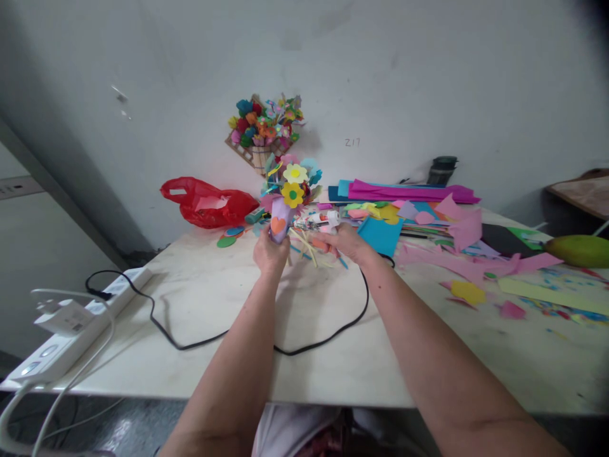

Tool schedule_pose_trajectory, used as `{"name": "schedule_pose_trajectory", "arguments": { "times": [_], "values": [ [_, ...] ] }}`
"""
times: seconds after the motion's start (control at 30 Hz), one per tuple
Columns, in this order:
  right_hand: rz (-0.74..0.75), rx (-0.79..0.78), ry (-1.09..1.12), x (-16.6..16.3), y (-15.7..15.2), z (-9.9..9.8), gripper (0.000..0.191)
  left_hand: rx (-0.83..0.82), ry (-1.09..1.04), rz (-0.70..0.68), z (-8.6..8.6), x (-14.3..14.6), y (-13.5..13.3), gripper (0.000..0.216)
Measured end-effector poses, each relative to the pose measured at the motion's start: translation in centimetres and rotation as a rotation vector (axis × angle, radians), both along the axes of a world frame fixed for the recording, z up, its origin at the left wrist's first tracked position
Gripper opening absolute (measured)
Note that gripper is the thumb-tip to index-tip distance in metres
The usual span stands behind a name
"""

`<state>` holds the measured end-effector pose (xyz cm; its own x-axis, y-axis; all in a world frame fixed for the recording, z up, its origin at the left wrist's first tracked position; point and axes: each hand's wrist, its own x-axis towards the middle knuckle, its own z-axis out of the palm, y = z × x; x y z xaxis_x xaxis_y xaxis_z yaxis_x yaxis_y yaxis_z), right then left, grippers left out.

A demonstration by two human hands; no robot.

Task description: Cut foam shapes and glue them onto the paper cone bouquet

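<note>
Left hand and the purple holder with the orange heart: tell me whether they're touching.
Touching. The head view shows the left hand closed around the lower end of the purple holder.

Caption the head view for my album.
Left hand holding colorful flowers by their purple base, right hand near pale sticks.

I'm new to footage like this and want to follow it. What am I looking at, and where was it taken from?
There's no machine here: these are a person's bare hands, seen by a camera worn on the head, looking forward and down. The left hand holds a lilac holder with an orange heart, colorful flowers above it. The right hand is near a white tube; its grip is unclear. Also on the table: a red bag, colored paper scraps and a power strip.
</note>
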<state>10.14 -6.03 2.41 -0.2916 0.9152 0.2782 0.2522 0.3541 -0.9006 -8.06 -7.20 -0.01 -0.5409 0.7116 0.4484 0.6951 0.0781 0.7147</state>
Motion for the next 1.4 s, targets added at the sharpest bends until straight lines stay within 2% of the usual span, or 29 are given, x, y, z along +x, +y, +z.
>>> {"name": "schedule_pose_trajectory", "arguments": {
  "times": [0.43, 0.97, 1.4],
  "values": [
    [-0.032, -0.006, -0.078, -0.1, -0.2, 0.3, 0.031, 0.014, -0.005, 0.014, 0.1, 0.0, -0.1, 0.055],
    [-0.05, -0.046, -0.041, -0.4, -0.9, 0.8, 0.025, 0.025, -0.036, -0.026, -0.3, -0.1, 0.3, 0.058],
    [-0.069, -0.014, 0.004, -0.3, 0.1, -0.2, 0.032, 0.043, -0.085, -0.042, -0.3, -0.1, 0.3, 0.056]
  ]
}}
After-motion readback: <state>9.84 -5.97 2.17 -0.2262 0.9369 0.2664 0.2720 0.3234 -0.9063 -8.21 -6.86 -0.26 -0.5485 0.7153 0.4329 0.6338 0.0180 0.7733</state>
